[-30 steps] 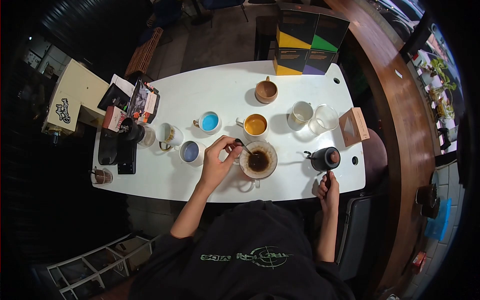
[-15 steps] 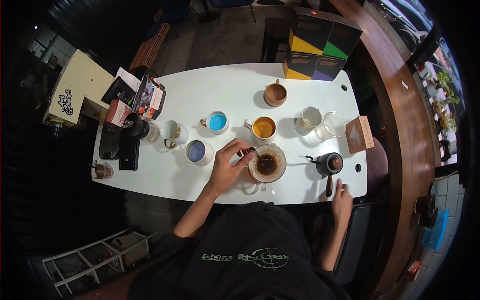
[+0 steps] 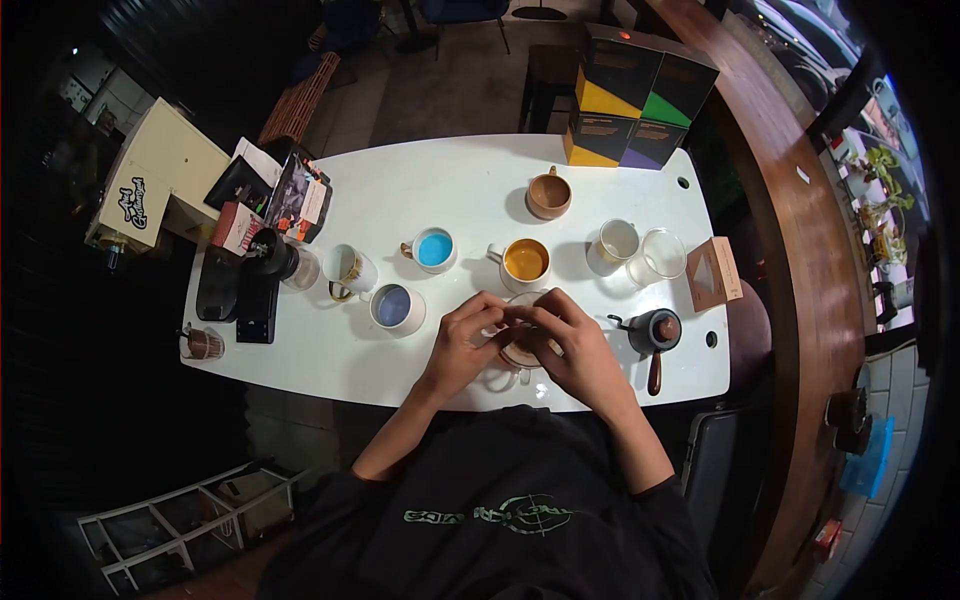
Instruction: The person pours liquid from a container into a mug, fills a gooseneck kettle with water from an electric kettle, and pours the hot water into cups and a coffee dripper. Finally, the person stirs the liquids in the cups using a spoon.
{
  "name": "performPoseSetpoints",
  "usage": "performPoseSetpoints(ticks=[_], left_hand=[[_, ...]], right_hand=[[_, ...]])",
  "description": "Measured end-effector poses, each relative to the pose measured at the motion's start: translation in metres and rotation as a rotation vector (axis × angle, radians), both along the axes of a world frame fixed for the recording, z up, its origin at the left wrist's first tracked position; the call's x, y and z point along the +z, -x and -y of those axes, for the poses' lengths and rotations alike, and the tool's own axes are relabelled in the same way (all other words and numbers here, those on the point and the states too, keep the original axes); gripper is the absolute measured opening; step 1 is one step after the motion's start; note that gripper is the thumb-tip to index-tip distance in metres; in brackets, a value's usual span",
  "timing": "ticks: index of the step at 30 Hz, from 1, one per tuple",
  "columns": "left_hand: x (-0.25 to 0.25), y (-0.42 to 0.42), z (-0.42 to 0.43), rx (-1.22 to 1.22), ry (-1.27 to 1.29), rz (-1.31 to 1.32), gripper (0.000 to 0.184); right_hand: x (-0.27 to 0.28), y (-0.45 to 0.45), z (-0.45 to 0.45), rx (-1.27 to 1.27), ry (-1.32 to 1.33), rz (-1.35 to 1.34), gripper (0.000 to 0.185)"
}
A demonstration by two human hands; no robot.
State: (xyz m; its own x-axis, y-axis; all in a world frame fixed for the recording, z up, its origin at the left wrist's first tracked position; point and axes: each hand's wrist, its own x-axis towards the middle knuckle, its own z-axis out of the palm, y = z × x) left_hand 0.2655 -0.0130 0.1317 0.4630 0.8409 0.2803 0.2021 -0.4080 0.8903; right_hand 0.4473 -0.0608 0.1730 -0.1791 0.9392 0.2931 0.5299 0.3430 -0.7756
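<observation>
Both my hands meet over the clear coffee dripper [image 3: 528, 298] near the table's front edge. My left hand [image 3: 462, 345] is closed in a pinch at its left side; the thin stirring spoon it held a moment ago is hidden by fingers. My right hand [image 3: 578, 352] has its fingertips together at the dripper's right side, and what they hold, if anything, is hidden. The coffee inside is covered by my hands. Beneath the dripper shows a glass handle [image 3: 524, 377]. A small black pot [image 3: 652, 328] with a wooden handle stands right of my right hand.
Behind my hands stand an orange-lined cup [image 3: 526, 260], a blue-lined cup [image 3: 434, 248], a purple-lined cup [image 3: 396, 307] and a brown cup [image 3: 549, 195]. Two clear vessels, a glass [image 3: 658, 256] and a cup [image 3: 614, 246], are at right. Black boxes [image 3: 640, 95] rise at the back right.
My right hand has come from beside the black pot, leftward to the dripper, meeting my left hand. The spoon and coffee, visible before, are now covered.
</observation>
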Motion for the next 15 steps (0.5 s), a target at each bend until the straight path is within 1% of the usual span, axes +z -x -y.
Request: performPoseSetpoints(ticks=[1,3,8,10,11,13,14,15], left_hand=[[0.000,0.000,0.002,0.006,0.010,0.008,0.023],[0.000,-0.001,0.004,-0.005,0.032,0.029,0.023],[-0.006,-0.002,0.005,-0.031,0.051,0.071,0.024],[-0.009,0.003,0.005,-0.018,-0.045,-0.010,0.027],[-0.005,0.005,0.004,-0.018,-0.045,-0.009,0.027],[0.005,0.010,0.005,0.042,-0.039,-0.037,0.044],[-0.001,0.017,0.003,0.021,-0.048,-0.097,0.069],[-0.005,0.018,0.005,0.021,-0.045,-0.098,0.069]], right_hand=[[-0.001,0.000,0.000,0.003,0.003,0.004,0.033],[-0.002,-0.001,0.003,-0.011,-0.075,0.022,0.024],[-0.005,-0.002,0.003,-0.025,-0.150,0.105,0.018],[-0.005,-0.004,0.004,-0.028,-0.163,0.115,0.016],[-0.006,-0.007,0.005,-0.025,-0.120,0.113,0.016],[-0.006,-0.012,0.008,-0.022,-0.075,0.110,0.015],[-0.003,-0.014,0.011,-0.016,-0.041,0.104,0.012],[-0.002,-0.016,0.013,-0.011,-0.007,0.097,0.009]])
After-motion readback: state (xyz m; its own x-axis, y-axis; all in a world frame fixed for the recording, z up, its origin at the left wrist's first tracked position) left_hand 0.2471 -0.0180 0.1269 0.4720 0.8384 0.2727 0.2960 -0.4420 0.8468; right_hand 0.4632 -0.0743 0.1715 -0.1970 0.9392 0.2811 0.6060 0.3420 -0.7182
